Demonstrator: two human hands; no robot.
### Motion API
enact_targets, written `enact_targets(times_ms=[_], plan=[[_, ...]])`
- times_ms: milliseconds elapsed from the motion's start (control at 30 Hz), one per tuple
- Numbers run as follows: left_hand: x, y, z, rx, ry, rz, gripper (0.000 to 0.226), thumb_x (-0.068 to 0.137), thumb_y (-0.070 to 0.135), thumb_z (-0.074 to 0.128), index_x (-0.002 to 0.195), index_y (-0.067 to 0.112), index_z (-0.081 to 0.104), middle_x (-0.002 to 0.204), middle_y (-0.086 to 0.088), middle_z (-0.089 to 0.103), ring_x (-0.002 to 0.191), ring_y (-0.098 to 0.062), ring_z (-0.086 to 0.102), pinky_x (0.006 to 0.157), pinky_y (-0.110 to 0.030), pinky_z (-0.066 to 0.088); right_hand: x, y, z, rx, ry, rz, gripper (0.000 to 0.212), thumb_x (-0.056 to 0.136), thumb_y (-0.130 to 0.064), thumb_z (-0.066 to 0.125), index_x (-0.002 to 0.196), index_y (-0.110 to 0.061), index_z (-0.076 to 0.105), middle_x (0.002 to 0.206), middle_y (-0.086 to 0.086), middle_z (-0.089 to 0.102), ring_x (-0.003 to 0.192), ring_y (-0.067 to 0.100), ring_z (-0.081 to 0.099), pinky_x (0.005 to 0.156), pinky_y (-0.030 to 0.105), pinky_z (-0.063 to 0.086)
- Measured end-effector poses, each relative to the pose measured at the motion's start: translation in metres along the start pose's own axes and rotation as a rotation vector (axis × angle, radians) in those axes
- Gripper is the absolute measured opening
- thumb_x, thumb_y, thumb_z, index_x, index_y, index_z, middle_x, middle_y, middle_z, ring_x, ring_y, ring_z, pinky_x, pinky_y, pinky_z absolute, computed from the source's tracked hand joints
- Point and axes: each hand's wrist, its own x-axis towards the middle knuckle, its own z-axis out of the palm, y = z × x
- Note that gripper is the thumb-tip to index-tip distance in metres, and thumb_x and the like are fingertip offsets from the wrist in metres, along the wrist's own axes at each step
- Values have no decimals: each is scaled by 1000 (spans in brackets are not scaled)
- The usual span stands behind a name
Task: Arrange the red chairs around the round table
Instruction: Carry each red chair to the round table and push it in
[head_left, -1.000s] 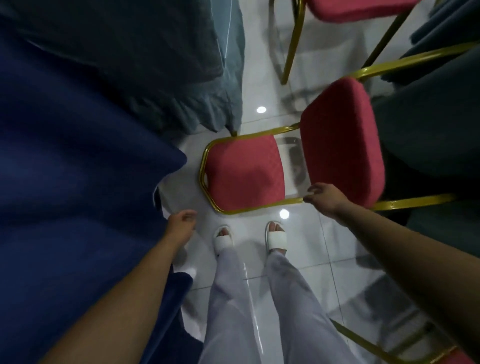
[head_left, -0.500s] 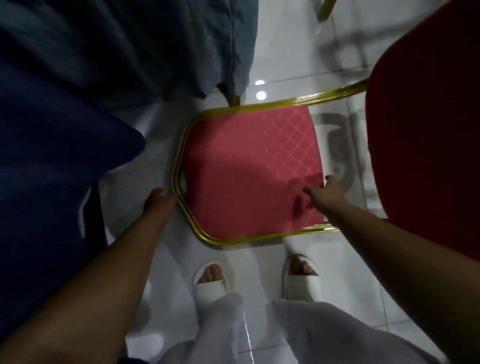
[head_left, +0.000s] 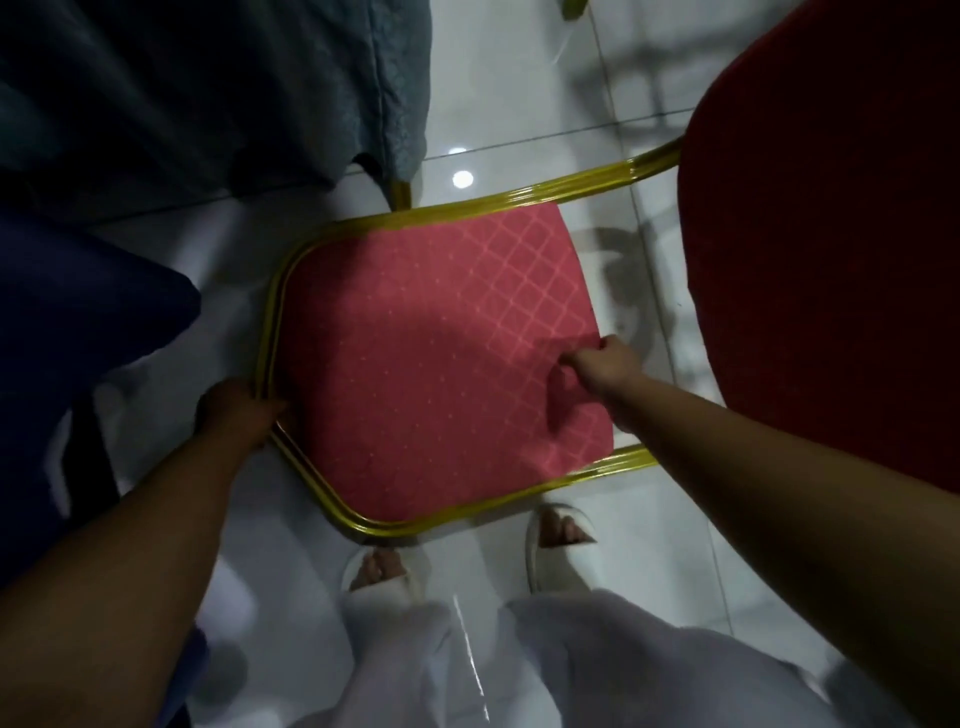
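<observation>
Left hand, right hand on chair

legs: loose pale whitish trousers, falling in soft folds | feet: white open-toed slippers, toes showing | forearms: bare along all their visible length

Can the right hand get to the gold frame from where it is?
Probably yes. The right hand has its grip on the edge of the cushion, and the frame runs close by under its forearm, with nothing between them.
</observation>
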Motion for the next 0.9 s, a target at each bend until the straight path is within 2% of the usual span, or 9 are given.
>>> enact_targets(times_ms=[133,200,300,400,500,600,700,833,900], plan=[[-89,-24,-36,-168,-5,-131,27,86,13,72,104,-3,60,99,-16,64,84,-31,62,72,-38,53,-87,-4,-18,-162,-1,-72,60,77,-24,68,132,-12,47,112,10,62,84,23,67,60,28,55],[-142,-29,-69,-244,11,-171,19,85,3,70,100,-1,59,97,-21,64,83,-33,62,66,-36,52,-140,-7,-35,-248,-58,-80,67,78,-26,69,138,-10,44,122,15,61,98,30,65,79,36,57],[-228,-26,-131,-269,86,-148,24,77,-9,71,92,2,56,84,-18,62,79,-37,64,55,-28,44,-230,-19,-66,-269,-133,-51,71,80,-23,71,143,-9,40,127,19,58,105,34,64,89,44,55],[-324,1,-194,-281,50,-114,51,74,-9,70,107,20,44,82,-6,58,79,-34,64,60,-36,52,-326,-37,-99,-222,-164,-13,70,83,-21,71,145,-10,40,131,19,58,112,34,61,96,45,51],[-418,37,-249,-291,-4,-20,44,71,-9,67,96,23,48,75,-5,57,72,-30,62,66,-47,56,-412,-62,-132,-191,-191,-24,72,88,-26,69,150,-12,37,144,17,50,127,32,52,105,38,43],[-508,77,-284,-377,-47,138,49,58,6,71,100,25,51,78,-4,63,71,-27,62,65,-43,55,-483,-89,-164,-63,-203,-72,60,91,-29,66,146,-18,45,144,14,49,122,25,54,93,25,41],[-593,124,-300,-421,-71,363,69,56,20,79,113,38,45,84,20,65,71,1,62,63,-22,52,-544,-105,-197,100,-283,-133,45,96,-27,62,139,-20,51,142,7,52,101,12,60,79,15,48],[-679,191,-299,-440,-351,590,55,56,52,76,106,48,51,79,10,69,67,-10,69,61,-35,59,-595,-92,-266,12,-155,-318,50,103,-42,43,150,-25,38,139,-13,39,135,6,34,109,17,20],[-695,218,-303,-454,-577,607,63,66,47,77,122,51,50,88,7,68,71,-11,71,60,-37,60,-610,-76,-319,91,-105,-304,37,104,-36,45,134,-21,61,134,-6,57,125,8,51,105,18,33]])
